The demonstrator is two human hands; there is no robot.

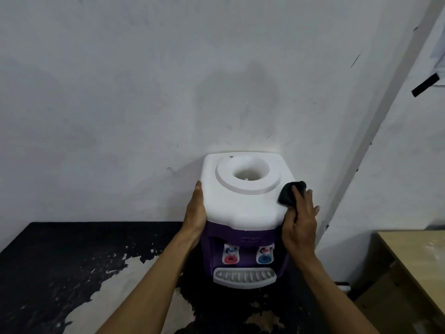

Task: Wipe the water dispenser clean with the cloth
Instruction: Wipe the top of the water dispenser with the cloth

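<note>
A small tabletop water dispenser [243,208] stands against the white wall, with a white top, a round bottle well and a purple body. Its front carries a red tap, a blue tap and a white drip tray [244,277]. My left hand [196,212] lies flat against the left side of the white top, fingers together. My right hand [301,222] presses a black cloth [287,195] on the right edge of the top. Part of the cloth is hidden under my fingers.
The dispenser sits on a black table [60,261] with large patches of peeled paint. A light wooden cabinet [419,261] stands at the lower right. The wall corner runs close to the dispenser's right side.
</note>
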